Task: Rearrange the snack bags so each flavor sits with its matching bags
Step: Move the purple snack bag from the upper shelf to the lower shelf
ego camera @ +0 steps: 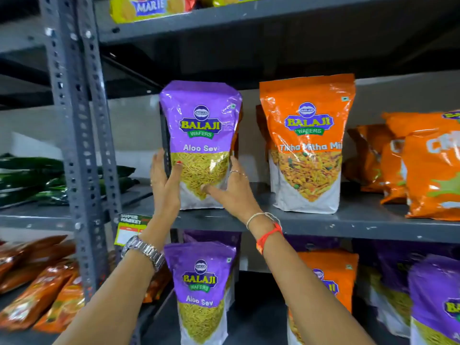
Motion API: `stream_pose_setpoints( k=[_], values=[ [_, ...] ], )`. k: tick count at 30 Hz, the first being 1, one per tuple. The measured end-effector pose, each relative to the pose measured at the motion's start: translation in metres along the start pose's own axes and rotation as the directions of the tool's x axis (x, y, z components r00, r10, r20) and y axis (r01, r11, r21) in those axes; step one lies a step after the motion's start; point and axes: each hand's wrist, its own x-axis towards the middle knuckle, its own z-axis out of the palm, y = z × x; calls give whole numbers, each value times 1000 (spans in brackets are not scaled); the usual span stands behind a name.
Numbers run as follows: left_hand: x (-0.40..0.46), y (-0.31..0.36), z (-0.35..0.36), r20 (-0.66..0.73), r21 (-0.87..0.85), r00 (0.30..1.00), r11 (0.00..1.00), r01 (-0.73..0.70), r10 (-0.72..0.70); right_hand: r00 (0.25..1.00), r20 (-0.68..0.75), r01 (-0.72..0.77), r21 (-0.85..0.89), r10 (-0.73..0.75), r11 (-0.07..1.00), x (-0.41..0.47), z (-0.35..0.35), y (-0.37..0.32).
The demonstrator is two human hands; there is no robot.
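A purple Aloo Sev bag point(201, 125) stands upright on the middle shelf point(348, 220). My left hand point(165, 183) grips its lower left side and my right hand point(230, 188) its lower right side. An orange bag edge shows just behind it. To the right an orange Tikha Mitha Mix bag point(308, 143) stands upright, apart from the purple one. On the lower shelf stand another purple Aloo Sev bag point(201, 290), an orange bag point(331, 280) and more purple bags point(433, 297) at the right.
Orange chip bags point(423, 165) crowd the middle shelf's right end. A grey slotted post point(74, 135) rises at the left, with green bags point(32, 180) and orange-brown bags point(37, 282) beyond it. Yellow Marie packs point(149, 7) lie on the top shelf.
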Motion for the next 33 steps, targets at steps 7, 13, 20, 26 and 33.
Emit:
stream_pose_setpoints(
  k=[7,13,20,26,33],
  values=[
    [7,-4,14,163,-257,974,946,196,-158,997,19,-76,20,76,997,10,17,5],
    [0,-3,14,205,-251,972,954,164,-113,996,43,-83,41,81,996,8,15,7],
    [-21,17,7,224,-229,970,962,149,-97,987,135,-93,25,89,995,-9,-6,-4],
    [-53,51,-16,227,-279,970,948,151,-88,991,130,-15,-7,16,1000,-38,-32,-26],
    [-126,70,-57,207,-323,965,920,224,-163,974,216,56,55,-67,997,-100,-56,-44]
  ],
)
